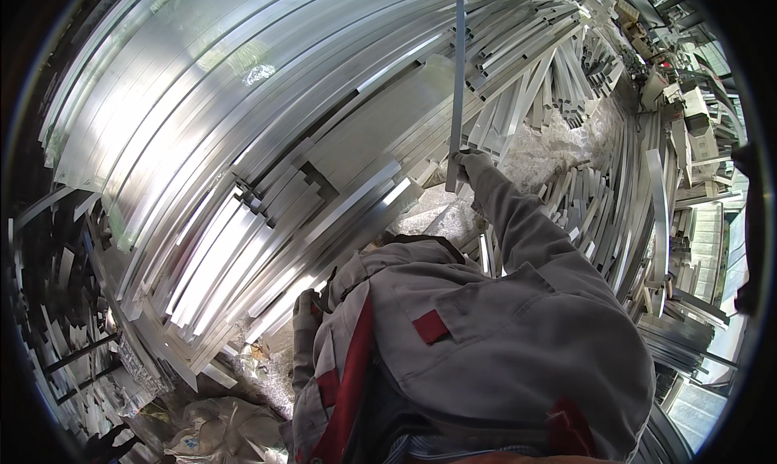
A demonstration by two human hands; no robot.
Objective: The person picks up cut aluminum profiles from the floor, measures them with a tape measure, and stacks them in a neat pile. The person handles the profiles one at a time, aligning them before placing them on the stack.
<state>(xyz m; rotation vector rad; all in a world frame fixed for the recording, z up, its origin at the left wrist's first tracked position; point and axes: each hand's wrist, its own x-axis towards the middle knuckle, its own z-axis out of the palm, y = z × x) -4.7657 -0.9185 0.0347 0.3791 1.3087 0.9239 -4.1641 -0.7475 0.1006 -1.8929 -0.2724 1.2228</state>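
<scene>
A long, narrow grey metal bar (458, 76) stands nearly upright in the picture, with its lower end by my right hand (473, 165). That hand is gloved and closed around the bar, its arm stretched forward and to the right. My left hand (306, 309), also gloved, hangs low beside my jacket near the ends of stacked metal profiles (243, 262). The left fingers are mostly hidden, so their grip does not show. Wide, shiny metal strips (162, 100) lie side by side beyond the stack.
More cut profiles (603, 213) are heaped at the right, and a bundle of square tubes (587, 72) lies farther back. At lower left are crumpled plastic sheeting (222, 432), loose offcuts (65, 318) and a black glove-like shape (109, 446).
</scene>
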